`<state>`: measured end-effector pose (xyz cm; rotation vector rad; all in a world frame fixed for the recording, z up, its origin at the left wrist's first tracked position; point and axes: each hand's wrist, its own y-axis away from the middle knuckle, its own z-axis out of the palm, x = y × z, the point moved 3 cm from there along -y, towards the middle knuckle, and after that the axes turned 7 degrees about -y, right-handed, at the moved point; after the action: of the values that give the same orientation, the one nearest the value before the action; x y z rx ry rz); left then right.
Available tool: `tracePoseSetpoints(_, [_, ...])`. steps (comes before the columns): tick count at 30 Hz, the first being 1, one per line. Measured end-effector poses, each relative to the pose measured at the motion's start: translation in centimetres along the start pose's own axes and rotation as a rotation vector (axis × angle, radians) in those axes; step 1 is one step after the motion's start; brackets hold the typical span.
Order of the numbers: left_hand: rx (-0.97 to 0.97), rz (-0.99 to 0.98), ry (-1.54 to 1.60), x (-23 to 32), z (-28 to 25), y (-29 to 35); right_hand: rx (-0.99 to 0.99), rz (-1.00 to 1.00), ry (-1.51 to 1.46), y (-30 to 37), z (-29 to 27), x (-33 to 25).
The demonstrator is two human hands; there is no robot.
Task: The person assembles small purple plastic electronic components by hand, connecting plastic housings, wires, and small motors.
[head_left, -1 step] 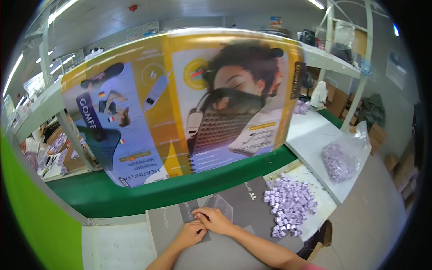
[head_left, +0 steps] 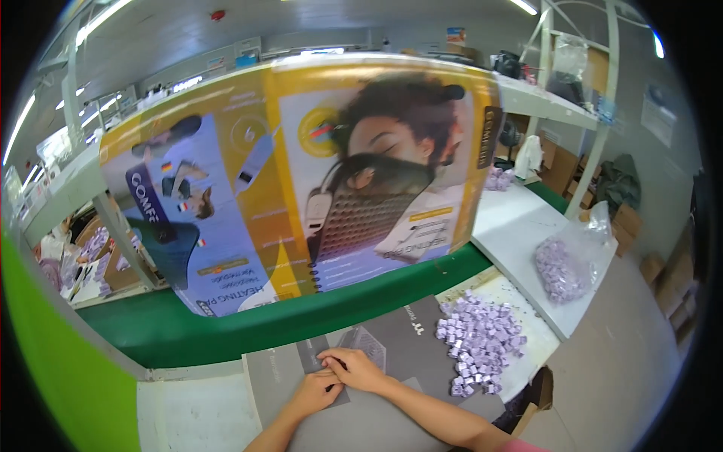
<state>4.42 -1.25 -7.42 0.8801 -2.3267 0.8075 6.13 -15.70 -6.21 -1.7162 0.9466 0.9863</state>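
My left hand point(head_left: 315, 392) and my right hand point(head_left: 355, 369) meet on a grey printed cardboard sheet point(head_left: 324, 433) that covers the near part of the work surface. The right fingers are bent and lie across the left ones. Both hands are closed, and whatever may be between their fingers is hidden. Just beyond them, a picture of a dark pad is printed on the sheet. To the right of my hands, a heap of small lilac cube-shaped pieces point(head_left: 478, 339) lies partly on the sheet's edge.
A large yellow and blue printed packaging sheet point(head_left: 271, 233) stands across the view, above a green strip point(head_left: 354, 305). At right, a clear bag of lilac pieces point(head_left: 565, 271) sits on a white table point(head_left: 520, 226). An open cardboard box point(head_left: 538, 399) is below the heap.
The whole view has shifted slightly, so the packaging sheet and tables appear a little farther left. My hands keep the same pose on the grey sheet.
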Motion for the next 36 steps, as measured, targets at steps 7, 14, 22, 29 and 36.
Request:
tracePoseSetpoints(7, [-0.020,-0.146,0.042,2.1,-0.9,-1.5,0.247,-0.141,-0.027,-1.3,-3.6,-8.9])
tracePoseSetpoints(14, [0.021,-0.024,0.080,1.7,-0.9,-1.1,0.622,-0.825,0.308,-6.7,-18.0,-33.3])
tracePoseSetpoints(22, [0.031,-0.016,0.124,1.4,-0.7,-0.7,0.803,-0.256,1.218,-22.2,-35.7,-39.2])
tracePoseSetpoints(29, [0.024,0.014,0.123,1.0,-0.5,-0.9,0.610,0.261,1.336,-26.0,-35.5,-36.6])
tracePoseSetpoints(36, [0.044,-0.006,0.143,1.1,-0.4,-0.9,0.688,0.414,1.274,-26.3,-35.3,-36.1])
